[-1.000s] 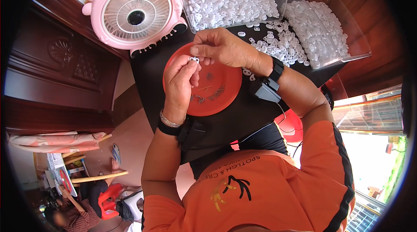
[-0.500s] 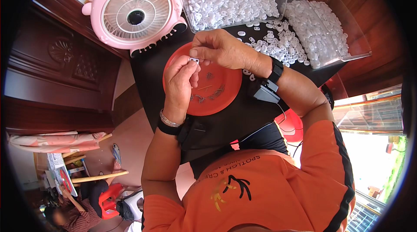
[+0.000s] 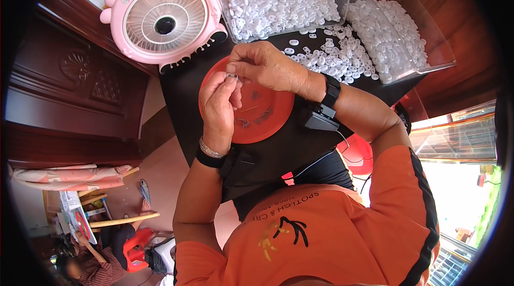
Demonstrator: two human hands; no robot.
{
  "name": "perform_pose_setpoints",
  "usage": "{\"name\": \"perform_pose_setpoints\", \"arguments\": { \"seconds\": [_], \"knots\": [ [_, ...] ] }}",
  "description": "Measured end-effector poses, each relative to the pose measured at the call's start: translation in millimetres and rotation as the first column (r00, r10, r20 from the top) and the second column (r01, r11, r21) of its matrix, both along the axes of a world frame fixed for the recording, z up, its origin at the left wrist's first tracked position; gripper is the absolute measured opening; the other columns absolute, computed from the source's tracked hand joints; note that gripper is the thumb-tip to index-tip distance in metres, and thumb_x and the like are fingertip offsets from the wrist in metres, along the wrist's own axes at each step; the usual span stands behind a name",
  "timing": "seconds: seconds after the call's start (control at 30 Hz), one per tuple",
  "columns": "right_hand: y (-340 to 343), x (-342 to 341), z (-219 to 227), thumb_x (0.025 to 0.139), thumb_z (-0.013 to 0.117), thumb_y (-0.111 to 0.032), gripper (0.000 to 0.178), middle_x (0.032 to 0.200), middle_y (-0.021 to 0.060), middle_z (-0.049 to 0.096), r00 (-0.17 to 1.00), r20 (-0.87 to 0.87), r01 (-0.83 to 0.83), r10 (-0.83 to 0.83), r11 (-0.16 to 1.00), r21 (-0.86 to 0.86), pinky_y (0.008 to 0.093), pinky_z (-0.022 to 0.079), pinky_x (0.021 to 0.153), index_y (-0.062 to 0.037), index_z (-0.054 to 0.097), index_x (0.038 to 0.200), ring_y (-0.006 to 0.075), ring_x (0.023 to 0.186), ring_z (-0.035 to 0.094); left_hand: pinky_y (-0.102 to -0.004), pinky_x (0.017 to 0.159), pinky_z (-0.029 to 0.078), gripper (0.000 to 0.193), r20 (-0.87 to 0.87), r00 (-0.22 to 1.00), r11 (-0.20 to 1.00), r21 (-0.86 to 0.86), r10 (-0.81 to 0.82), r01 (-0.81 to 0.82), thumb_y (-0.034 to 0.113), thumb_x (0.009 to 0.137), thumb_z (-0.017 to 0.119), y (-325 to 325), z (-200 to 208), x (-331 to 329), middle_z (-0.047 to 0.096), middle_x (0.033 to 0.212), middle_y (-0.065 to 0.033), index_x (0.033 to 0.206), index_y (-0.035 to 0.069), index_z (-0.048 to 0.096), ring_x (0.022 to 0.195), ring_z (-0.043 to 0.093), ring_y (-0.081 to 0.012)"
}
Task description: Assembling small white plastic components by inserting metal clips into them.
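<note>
Between the fingertips, above the orange plate (image 3: 267, 125), a tiny white part (image 3: 232, 75) is pinched; its shape is too small to be made out, and most of it is hidden by fingers. Left hand (image 3: 218, 107) is raised with fingers pointing up, thumb and forefinger closed on the part. Right hand (image 3: 267, 65) is bent in from the right, its fingertips meeting the left ones on the same part. Black bands are worn on both wrists. Plate's upper rim is covered by both hands. Behind, loose white pieces (image 3: 326, 56) are scattered on the black cloth (image 3: 278, 163), between two clear boxes (image 3: 278, 2) filled with the same pieces; the right box is cut by the dark rim. Pink fan (image 3: 163, 16) stands just left of the boxes. Bare cloth is left below the plate.
</note>
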State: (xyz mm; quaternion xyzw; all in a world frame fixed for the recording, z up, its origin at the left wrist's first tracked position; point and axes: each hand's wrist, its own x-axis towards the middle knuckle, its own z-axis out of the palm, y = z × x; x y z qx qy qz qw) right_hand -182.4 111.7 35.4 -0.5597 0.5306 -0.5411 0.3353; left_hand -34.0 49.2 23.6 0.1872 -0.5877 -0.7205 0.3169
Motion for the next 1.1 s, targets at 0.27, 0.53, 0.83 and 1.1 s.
{"name": "perform_pose_setpoints", "arguments": {
  "seconds": [0.27, 0.53, 0.83, 1.1],
  "knots": [
    [21.0, -82.0, 27.8, 0.081, 0.062, -0.019, 0.014, 0.072, 0.0106, 0.065, 0.612, -0.714, 0.386, -0.34, 0.916, -0.105, 0.0327, 0.048, 0.062, -0.0062, 0.067, 0.085, 0.0216, 0.066, 0.062, -0.0206, 0.048, 0.032, 0.021, 0.047, 0.997, 0.996, -0.066, 0.059, -0.055, 0.018, 0.091, 0.049, -5.3, 1.3, 1.3, 0.051, 0.062, 0.0001, 0.078, 0.003, 0.057, 0.051, 0.045, -0.0066],
    [20.0, -109.0, -11.6, 0.068, 0.058, -0.008, 0.012, 0.077, 0.0147, 0.065, 0.189, -0.967, 0.395, -0.169, 0.915, -0.083, 0.0441, 0.05, 0.067, -0.0056, 0.068, 0.075, 0.0338, 0.078, 0.064, -0.0208, 0.048, 0.031, 0.019, 0.051, 0.998, 0.999, -0.045, 0.03, -0.028, 0.015, 0.09, 0.05, -5.2, 2.2, 0.1, 0.053, 0.062, 0.0, 0.076, 0.003, 0.056, 0.051, 0.046, -0.0063],
    [12.0, -111.6, -10.1, 0.068, 0.059, -0.009, 0.014, 0.078, 0.0176, 0.065, 0.312, -0.948, 0.381, -0.063, 0.922, 0.064, 0.043, 0.051, 0.069, -0.0031, 0.067, 0.078, 0.0355, 0.077, 0.064, -0.021, 0.048, 0.032, 0.02, 0.061, 0.998, 0.999, -0.047, 0.015, -0.012, 0.016, 0.089, 0.05, -3.9, 3.6, 0.1, 0.053, 0.063, -0.0003, 0.074, 0.003, 0.055, 0.052, 0.047, -0.0067],
    [6.3, -42.5, 24.7, 0.083, 0.068, -0.016, 0.016, 0.079, 0.001, 0.066, 1.0, 0.0, -0.009, 0.009, 0.982, 0.187, 0.0205, 0.047, 0.061, -0.0022, 0.067, 0.091, 0.0075, 0.071, 0.061, -0.0214, 0.053, 0.037, 0.019, 0.081, 0.995, 0.998, -0.022, -0.051, 0.053, 0.016, 0.089, 0.051, -3.9, 1.3, 1.0, 0.056, 0.066, -0.0022, 0.08, 0.001, 0.06, 0.056, 0.051, -0.0085]
  ]
}}
